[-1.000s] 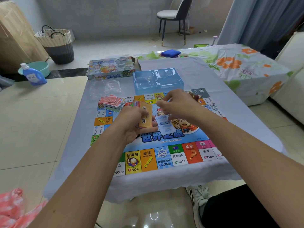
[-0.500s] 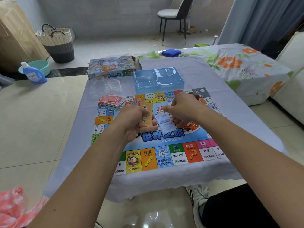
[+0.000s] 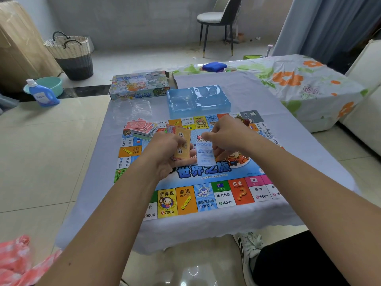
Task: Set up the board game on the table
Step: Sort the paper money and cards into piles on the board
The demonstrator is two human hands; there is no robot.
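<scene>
Head view shows the left hand grip holding an upright card stack over the game board, right hand grip pinching a blue card just beside; loosened fingers could spill cards across the board.

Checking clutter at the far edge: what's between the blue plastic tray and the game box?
In the head view, only bare tablecloth separates the blue plastic tray from the game box. A clear plastic wrapper lies nearer, in front of the box.
</scene>
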